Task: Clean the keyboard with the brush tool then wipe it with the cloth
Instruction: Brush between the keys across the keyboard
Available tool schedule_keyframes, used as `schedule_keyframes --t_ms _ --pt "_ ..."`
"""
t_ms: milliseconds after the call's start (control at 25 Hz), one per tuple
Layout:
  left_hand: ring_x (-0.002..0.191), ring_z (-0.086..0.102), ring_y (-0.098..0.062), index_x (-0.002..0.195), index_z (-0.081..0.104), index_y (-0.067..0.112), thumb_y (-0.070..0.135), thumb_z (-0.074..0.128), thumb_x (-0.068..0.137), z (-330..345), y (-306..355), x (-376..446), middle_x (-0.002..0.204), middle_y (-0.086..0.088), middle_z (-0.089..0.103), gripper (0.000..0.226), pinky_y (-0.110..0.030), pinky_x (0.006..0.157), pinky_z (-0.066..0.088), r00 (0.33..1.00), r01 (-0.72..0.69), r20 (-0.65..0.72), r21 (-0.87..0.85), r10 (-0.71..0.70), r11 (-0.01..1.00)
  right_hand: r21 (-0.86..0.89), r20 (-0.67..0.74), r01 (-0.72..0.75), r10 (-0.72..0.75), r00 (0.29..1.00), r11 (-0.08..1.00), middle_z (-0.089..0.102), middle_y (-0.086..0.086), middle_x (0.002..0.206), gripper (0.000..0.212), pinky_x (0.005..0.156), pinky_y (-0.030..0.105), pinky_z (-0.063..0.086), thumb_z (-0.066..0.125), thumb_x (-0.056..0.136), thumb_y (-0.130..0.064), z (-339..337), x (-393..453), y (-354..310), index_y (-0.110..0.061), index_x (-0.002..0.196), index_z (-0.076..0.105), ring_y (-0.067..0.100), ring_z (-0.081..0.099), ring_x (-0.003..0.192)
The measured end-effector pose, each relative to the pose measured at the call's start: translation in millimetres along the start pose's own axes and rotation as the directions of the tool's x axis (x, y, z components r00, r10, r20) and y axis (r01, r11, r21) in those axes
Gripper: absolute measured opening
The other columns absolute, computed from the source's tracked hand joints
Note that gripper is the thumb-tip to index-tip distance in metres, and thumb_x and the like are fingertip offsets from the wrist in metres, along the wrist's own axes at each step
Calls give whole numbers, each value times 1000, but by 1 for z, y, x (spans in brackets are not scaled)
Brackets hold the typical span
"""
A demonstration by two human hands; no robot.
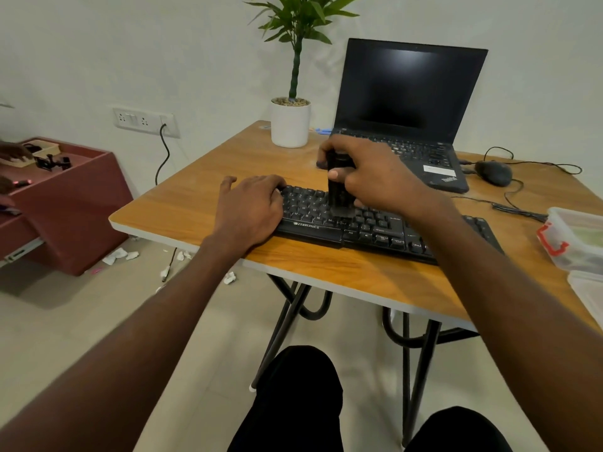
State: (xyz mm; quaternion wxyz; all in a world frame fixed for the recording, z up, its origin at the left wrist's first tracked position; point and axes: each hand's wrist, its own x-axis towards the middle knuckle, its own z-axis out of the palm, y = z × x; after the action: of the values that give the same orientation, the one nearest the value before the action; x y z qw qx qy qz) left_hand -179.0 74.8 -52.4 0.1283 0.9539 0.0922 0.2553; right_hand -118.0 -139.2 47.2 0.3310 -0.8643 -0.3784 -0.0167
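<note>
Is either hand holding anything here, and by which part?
The right hand grips the black brush tool around its upper body, bristle end down on the keyboard. The left hand holds nothing, resting on the keyboard's left end.

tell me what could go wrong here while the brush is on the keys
1. The keyboard lies close to the table front edge; a hard stroke might nudge it off, though the left hand rests on its end.
2. The right hand grips the brush tool upright; pressing down could pop a keycap.
3. Swept dust may drift toward the open laptop just behind.
</note>
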Motion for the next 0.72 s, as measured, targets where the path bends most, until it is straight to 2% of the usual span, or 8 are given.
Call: schedule_keyframes --t_ms 80,160,240,360,440,520,640,720 --pt "125 60 -16 130 64 29 31 36 105 0 1 0 132 6 70 37 -55 119 21 1000 2 -4 -2 -2 1000 100 18 46 -48 999 994 55 -3 124 29 69 35 64 60 103 -11 7 -8 -2 -35 118 61 20 58 108" --pt "124 60 -16 129 65 29 30 37 105 0 1 0 131 6 70 37 -55 119 21 1000 8 -12 -3 -9 1000 106 83 38 -47 995 994 54 -5 121 31 72 38 66 60 102 -6 1 -19 4 -35 115 61 22 59 111" --pt "123 61 -16 129 65 28 30 37 105 0 2 -1 130 6 71 38 -55 120 21 1000 13 -16 -3 -13 1000 47 133 -16 10 991 999 54 -12 115 33 78 39 65 60 101 -3 -16 -27 13 -34 113 62 21 58 112" --pt "123 61 -18 131 65 26 29 36 105 0 2 -1 130 3 71 39 -55 121 21 1000 -1 -12 5 1 1000 -37 64 9 -6 998 999 53 -14 114 32 86 42 61 61 101 -6 -24 -32 15 -34 116 62 18 56 113" --pt "124 61 -18 132 65 26 29 36 105 0 1 0 130 2 71 39 -55 121 20 1000 4 -11 0 -4 1000 93 3 69 -70 998 993 53 -16 114 29 80 38 64 60 102 -9 -13 -34 12 -34 118 62 17 59 109" --pt "123 61 -18 132 65 27 28 36 105 1 1 0 130 3 71 40 -55 121 20 1000 12 -14 -1 -12 1000 143 0 45 -46 999 989 53 -10 117 28 70 35 66 58 104 -9 -6 -38 16 -34 117 61 20 62 107" --pt "121 63 -19 130 66 27 28 37 104 1 2 0 128 3 72 39 -54 122 20 1000 12 -22 -1 -12 1000 -27 79 -114 116 990 993 53 -3 125 30 63 32 65 60 102 -10 -32 -40 26 -37 113 62 25 62 108" --pt "121 63 -19 130 66 26 27 38 104 0 2 0 128 2 72 39 -53 122 20 1000 8 -25 2 -8 1000 -74 101 -129 136 986 989 54 -3 125 30 60 26 62 62 102 -10 -43 -38 25 -37 115 62 24 62 108"
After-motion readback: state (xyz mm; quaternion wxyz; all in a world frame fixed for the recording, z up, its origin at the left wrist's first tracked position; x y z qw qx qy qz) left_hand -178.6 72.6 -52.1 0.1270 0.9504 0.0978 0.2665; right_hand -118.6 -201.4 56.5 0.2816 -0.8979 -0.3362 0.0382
